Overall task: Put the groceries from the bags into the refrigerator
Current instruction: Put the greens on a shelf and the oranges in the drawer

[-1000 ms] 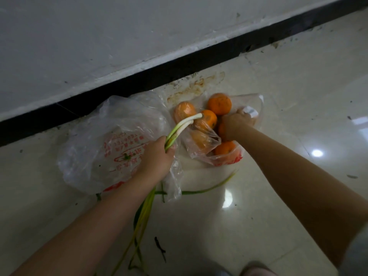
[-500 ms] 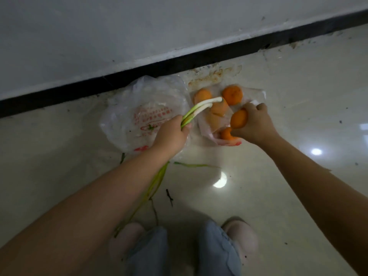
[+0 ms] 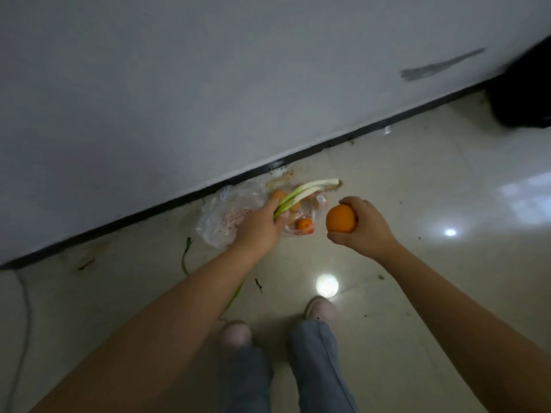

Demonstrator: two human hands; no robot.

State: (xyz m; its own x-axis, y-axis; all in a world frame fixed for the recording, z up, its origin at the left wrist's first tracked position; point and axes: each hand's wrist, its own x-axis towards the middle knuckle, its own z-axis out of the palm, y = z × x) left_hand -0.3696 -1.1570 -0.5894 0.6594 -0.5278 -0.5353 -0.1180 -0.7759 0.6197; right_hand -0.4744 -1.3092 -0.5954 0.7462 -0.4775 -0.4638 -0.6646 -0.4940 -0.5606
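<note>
My left hand (image 3: 260, 225) grips a bunch of green onions (image 3: 304, 191); their white ends point up and right, the green tails hang below my forearm. My right hand (image 3: 362, 228) holds an orange (image 3: 340, 218), lifted clear of the floor. Below both hands, a clear plastic bag with red print (image 3: 225, 216) lies crumpled on the floor by the wall. Beside it a second clear bag (image 3: 318, 204) holds more oranges (image 3: 304, 224), partly hidden behind the onions and my left hand.
A white wall (image 3: 208, 84) with a black skirting strip (image 3: 149, 210) runs behind the bags. A loose green leaf (image 3: 186, 254) lies on the glossy tile floor. My feet in pink slippers (image 3: 320, 308) stand below. A dark object (image 3: 524, 93) sits at the far right.
The view has risen away from the floor. My right hand has lifted one orange out of the bag. My left hand has raised the green onions, still gripped.
</note>
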